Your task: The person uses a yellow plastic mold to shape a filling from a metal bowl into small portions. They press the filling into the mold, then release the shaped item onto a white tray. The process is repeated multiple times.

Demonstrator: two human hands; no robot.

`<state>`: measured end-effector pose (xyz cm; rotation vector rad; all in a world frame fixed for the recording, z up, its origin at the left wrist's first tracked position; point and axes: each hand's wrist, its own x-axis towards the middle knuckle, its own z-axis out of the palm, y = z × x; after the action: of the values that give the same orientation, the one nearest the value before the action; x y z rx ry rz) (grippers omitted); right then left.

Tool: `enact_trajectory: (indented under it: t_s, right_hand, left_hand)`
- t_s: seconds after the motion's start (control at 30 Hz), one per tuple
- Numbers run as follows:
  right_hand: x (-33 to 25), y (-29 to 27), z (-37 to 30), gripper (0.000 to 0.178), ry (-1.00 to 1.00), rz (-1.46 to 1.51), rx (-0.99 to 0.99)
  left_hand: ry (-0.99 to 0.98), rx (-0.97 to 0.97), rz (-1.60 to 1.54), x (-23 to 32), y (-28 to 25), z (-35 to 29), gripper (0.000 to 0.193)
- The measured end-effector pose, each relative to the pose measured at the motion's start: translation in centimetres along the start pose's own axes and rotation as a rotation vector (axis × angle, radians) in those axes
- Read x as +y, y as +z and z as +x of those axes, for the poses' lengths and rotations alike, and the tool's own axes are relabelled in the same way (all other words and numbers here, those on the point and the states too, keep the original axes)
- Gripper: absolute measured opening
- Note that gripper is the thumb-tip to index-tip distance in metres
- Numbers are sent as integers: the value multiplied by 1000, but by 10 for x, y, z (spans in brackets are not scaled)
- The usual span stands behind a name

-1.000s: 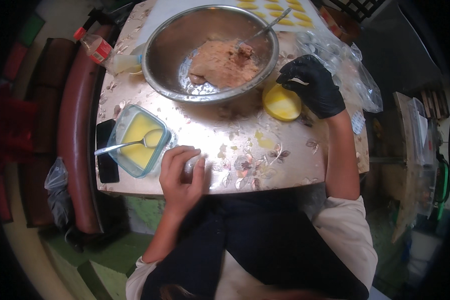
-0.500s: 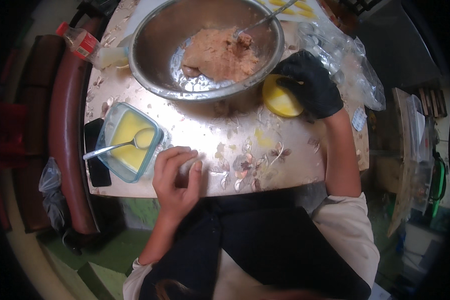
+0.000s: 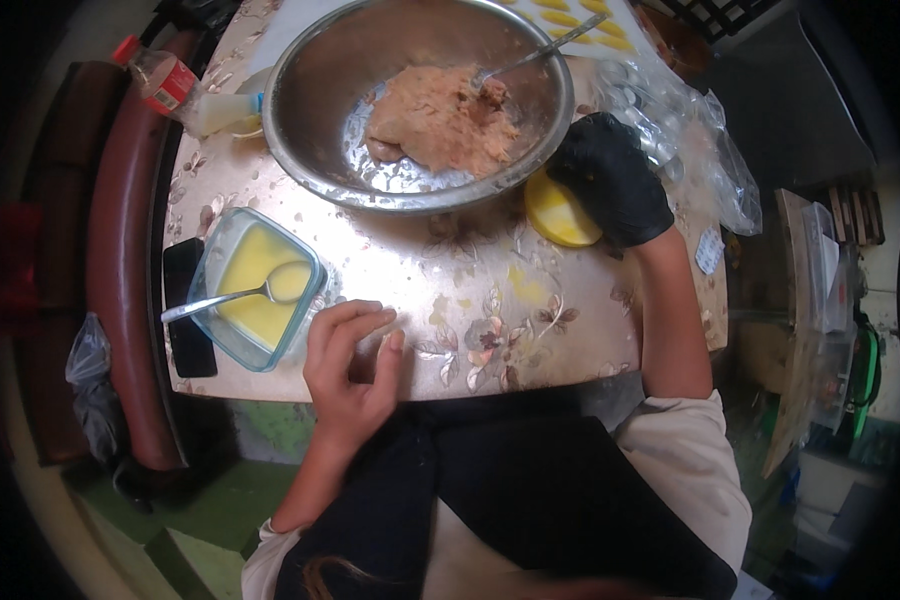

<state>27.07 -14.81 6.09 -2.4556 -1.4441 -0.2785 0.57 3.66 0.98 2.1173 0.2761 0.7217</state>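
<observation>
My bare left hand [image 3: 352, 365] rests at the near table edge, fingers curved and thumb apart, holding nothing. A black glove covers my right hand [image 3: 618, 180], whose fingers are curled over the far rim of a small round yellow dish [image 3: 560, 214]; the fingertips are partly hidden. Beyond my hands stands a large steel bowl [image 3: 315, 180] with pinkish ground meat [image 3: 440, 125] and a metal spoon [image 3: 545, 48] stuck in it. Left of my bare hand, a clear rectangular container [image 3: 315, 315] holds yellow liquid, with another spoon [image 3: 225, 300] lying across it.
Behind the bowl, yellow pieces [image 3: 560, 18] lie in rows on a white surface. Crumpled clear plastic [image 3: 710, 150] with round metallic pieces lies at the right. A phone [image 3: 188, 300] is beside the container. A red-capped bottle [image 3: 160, 80] stands at the far left.
My gloved hand has curled further over the yellow dish, covering more of its far side. My left hand has hardly moved. The whole view has shifted slightly.
</observation>
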Motion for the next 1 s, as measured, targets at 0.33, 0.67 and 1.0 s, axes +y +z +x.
enact_trajectory:
  t_s: [0.33,0.67,1.0]
  right_hand:
    - [10,9,-7,19,-67,-91,27]
    - [6,4,-7,16,-131,-173,45]
    - [6,16,5,14,-160,-169,93]
  left_hand:
    - [4,-17,12,-1,0,0,18]
    - [-5,-30,23,0,1,0,18]
    - [-7,-33,16,0,0,1,18]
